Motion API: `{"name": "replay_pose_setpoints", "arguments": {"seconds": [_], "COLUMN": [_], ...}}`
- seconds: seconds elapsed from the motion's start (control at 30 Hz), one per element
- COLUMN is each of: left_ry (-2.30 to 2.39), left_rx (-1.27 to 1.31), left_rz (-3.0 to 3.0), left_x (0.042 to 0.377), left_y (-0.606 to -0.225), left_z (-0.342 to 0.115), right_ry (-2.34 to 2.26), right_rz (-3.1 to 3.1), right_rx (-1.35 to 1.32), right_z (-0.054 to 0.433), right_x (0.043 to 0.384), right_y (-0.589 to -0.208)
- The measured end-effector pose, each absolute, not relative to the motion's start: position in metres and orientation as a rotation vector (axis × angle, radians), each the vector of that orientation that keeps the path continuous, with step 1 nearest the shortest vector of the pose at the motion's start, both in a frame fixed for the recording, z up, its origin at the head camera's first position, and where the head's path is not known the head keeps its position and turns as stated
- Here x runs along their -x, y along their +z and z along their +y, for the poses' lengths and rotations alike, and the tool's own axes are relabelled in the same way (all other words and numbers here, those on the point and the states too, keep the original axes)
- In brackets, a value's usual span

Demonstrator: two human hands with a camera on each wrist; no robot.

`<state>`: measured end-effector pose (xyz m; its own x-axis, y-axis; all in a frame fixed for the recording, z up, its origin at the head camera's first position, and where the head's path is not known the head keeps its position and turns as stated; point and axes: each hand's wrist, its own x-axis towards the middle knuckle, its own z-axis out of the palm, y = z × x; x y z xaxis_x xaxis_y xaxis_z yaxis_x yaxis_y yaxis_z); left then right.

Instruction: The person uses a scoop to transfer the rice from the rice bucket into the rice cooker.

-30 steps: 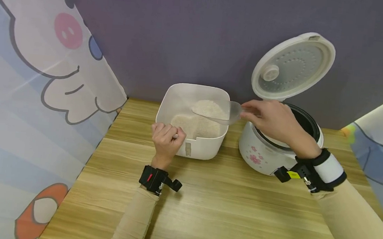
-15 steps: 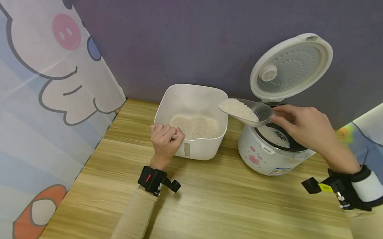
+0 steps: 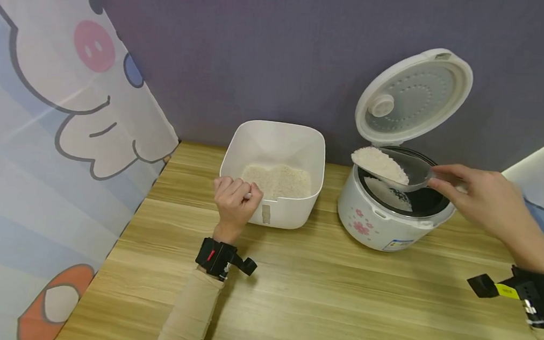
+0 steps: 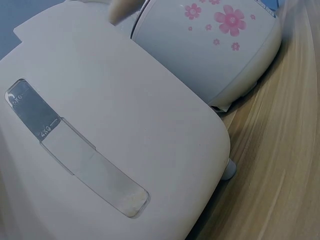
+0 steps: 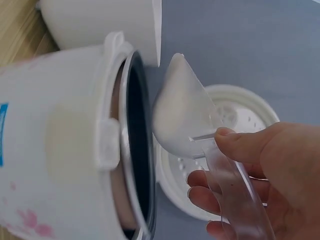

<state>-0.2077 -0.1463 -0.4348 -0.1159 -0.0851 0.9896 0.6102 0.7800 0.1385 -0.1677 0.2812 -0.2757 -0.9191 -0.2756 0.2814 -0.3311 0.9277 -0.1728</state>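
Observation:
My right hand [image 3: 487, 202] holds a clear plastic scoop [image 5: 235, 195] by its handle, thumb along the top and fingers wrapped beneath. White rice [image 3: 380, 164] is heaped in the scoop, which hovers level over the mouth of a white rice cooker [image 3: 369, 227] with pink flowers. Inside the cooker's dark pot, some rice [image 3: 381, 193] shows at the bottom. My left hand [image 3: 237, 199], fingers curled, grips the front left rim of a white rice bin [image 3: 292, 212]; rice [image 3: 278, 181] covers the bin's floor. The left wrist view shows the bin's gauge strip [image 4: 80, 150], but no left hand.
The cooker's lid [image 3: 416, 99] stands raised at the back, near the dark wall [image 3: 263, 45]. Bin and cooker sit side by side on a wooden table [image 3: 314, 292], a narrow gap between them. Cartoon-print sheets [image 3: 27, 132] flank the table.
My right hand has carried the loaded scoop rightward, up out of the rice bin and over to the rice cooker. My left hand has kept its place on the bin.

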Motion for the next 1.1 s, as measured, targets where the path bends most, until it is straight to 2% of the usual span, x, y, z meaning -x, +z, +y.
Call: {"name": "replay_pose_setpoints", "arguments": {"seconds": [0.4, 0.8, 1.1], "left_ry": [-0.622, -0.619, -0.624], "left_rx": [0.437, 0.424, 0.422], "left_rz": [-1.586, -1.595, -1.608], "left_x": [0.207, 0.208, 0.208], "left_y": [-0.436, -0.437, -0.437], "left_z": [-0.147, -0.147, -0.147], "right_ry": [0.220, 0.037, 0.036], "right_rz": [-2.859, -2.389, -2.211], "right_rx": [-0.301, -0.509, -0.528], "right_z": [0.315, 0.321, 0.316], "right_x": [0.158, 0.160, 0.162], "right_y": [-0.287, -0.302, -0.308]}}
